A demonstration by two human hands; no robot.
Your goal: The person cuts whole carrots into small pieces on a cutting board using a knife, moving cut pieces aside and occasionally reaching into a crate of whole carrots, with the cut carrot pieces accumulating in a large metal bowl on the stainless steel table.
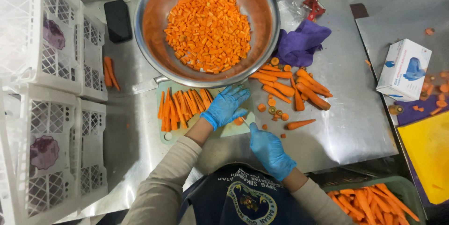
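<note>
Item in hand: a short orange carrot piece [239,121], lying on the pale green cutting board [234,130] at frame centre, just below the bowl. Left hand [227,105], blue-gloved, fingers spread and curled down, pins it to the board. Right hand [270,151], blue-gloved, closed around a knife [246,122] whose thin blade meets the piece. Judged handling: light, stiff, likely slick when wet and prone to roll; best held at the end away from the blade. Adjoining: cut orange carrot sticks [183,107] on the board's left; large steel bowl of diced carrot [206,29] above; whole peeled carrots [295,87] on the steel surface [355,112] to the right; purple cloth [301,42]; white plastic crates [51,89] at far left.
</note>
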